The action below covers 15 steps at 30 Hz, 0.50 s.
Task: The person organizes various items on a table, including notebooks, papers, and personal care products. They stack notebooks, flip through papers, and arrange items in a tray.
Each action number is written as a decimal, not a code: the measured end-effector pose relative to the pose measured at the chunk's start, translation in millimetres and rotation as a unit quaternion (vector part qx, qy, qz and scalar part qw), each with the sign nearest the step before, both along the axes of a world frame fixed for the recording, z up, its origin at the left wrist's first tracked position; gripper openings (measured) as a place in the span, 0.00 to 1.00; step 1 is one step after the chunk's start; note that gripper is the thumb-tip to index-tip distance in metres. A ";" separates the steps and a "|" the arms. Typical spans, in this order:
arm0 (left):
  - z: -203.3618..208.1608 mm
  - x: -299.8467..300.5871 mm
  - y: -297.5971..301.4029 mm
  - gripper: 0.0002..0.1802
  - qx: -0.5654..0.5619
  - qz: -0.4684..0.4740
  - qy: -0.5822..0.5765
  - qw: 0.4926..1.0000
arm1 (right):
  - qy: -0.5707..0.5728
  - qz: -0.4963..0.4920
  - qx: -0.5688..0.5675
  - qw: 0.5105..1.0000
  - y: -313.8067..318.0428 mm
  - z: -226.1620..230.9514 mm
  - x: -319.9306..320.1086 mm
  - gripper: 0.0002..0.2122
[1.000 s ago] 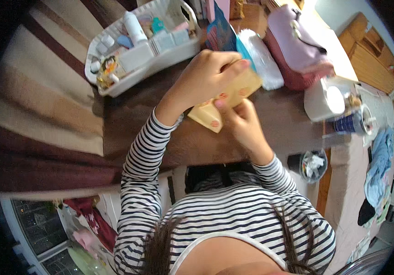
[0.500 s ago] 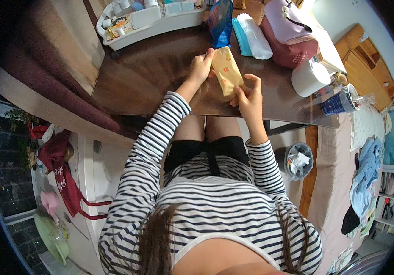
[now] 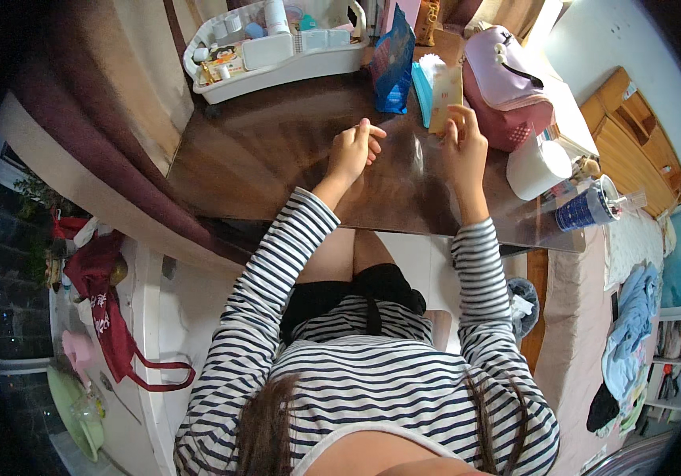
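Note:
At the back of the dark brown table [image 3: 277, 131], my right hand [image 3: 465, 147] has its fingers on the near end of a flat yellow packet [image 3: 447, 91] with small red marks. The packet lies over a white pack [image 3: 432, 63] and beside a teal pack [image 3: 422, 94], covering part of them. A blue upright pouch [image 3: 394, 67] stands just left of these. My left hand [image 3: 350, 155] hovers over the middle of the table, holding nothing, its fingers loosely bent and apart.
A white organizer tray [image 3: 289, 73] with bottles and boxes stands at the back left. Right of the packs are a pink-and-lilac bag [image 3: 507, 75], a white roll [image 3: 539, 169] and a blue patterned cup [image 3: 584, 208]. A waste bin [image 3: 523, 305] stands below the table's right side.
The yellow packet went from between both hands to the back right, onto the white pack, with my right hand. My left hand let go of it and stays near the middle.

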<state>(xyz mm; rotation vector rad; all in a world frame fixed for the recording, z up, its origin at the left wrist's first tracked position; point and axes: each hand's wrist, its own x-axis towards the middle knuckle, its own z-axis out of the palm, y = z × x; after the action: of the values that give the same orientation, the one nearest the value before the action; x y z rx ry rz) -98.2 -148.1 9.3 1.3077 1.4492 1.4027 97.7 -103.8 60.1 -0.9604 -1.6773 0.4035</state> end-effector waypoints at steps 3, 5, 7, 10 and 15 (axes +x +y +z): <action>0.0 1.1 2.2 0.28 -0.012 -0.011 -0.013 1.000 | -0.120 -0.082 -0.048 0.988 30.2 -3.2 1.6 0.09; 7.1 2.2 -3.8 0.23 -0.022 -0.014 0.015 1.000 | -0.172 -0.125 -0.097 0.972 38.1 -3.8 -2.7 0.09; 8.9 0.4 -7.0 0.18 -0.027 -0.007 0.017 0.999 | -0.144 -0.093 -0.115 0.978 25.1 0.2 -10.2 0.09; 8.0 1.4 -5.8 0.17 -0.025 -0.002 0.052 0.998 | -0.088 -0.039 -0.073 0.993 3.5 -7.9 -20.2 0.08; 20.4 -24.7 11.8 0.11 0.188 0.107 0.274 0.937 | -0.142 0.111 -0.062 0.982 -22.1 -2.4 -29.5 0.07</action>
<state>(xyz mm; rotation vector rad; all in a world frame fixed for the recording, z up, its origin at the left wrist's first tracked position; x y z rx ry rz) -122.8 -136.3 29.7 1.9491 1.7804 1.5894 68.2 -125.9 57.7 -0.9584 -2.0492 0.5460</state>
